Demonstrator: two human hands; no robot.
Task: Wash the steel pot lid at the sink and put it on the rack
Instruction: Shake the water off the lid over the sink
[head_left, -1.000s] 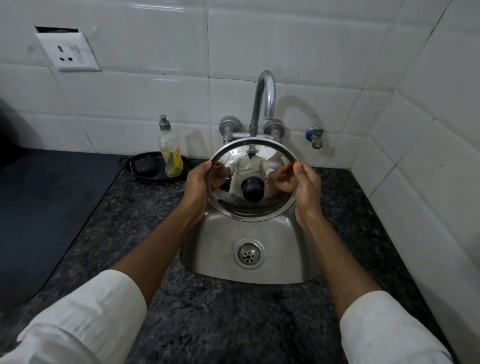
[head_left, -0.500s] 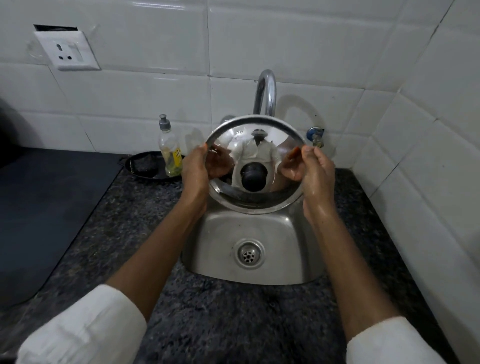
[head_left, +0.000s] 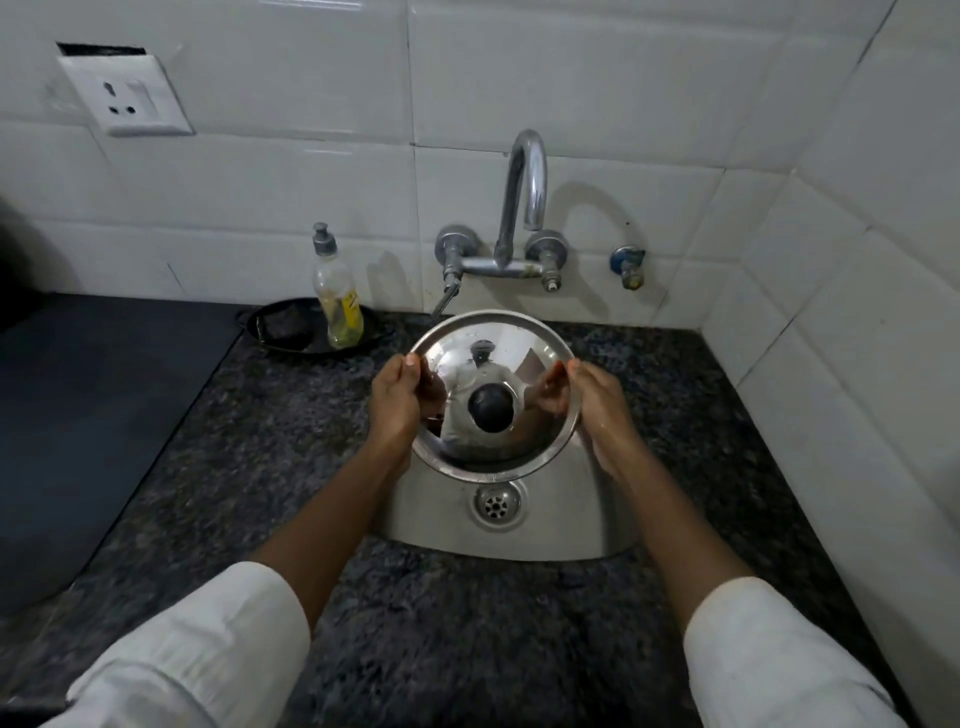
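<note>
- While both hands grip it, the steel pot lid (head_left: 493, 364) hangs over the sink (head_left: 566, 519), below the tap (head_left: 524, 182), its black knob (head_left: 491, 409) up.
- Left hand (head_left: 395, 402) and right hand (head_left: 602, 410) have fingers (head_left: 410, 364) pinching opposite rim edges.
- Judged stiff, light and slippery when wet; the rim or knob is the best hold.
- Soap bottle (head_left: 337, 296) on the desk (head_left: 467, 623): label unreadable.
</note>
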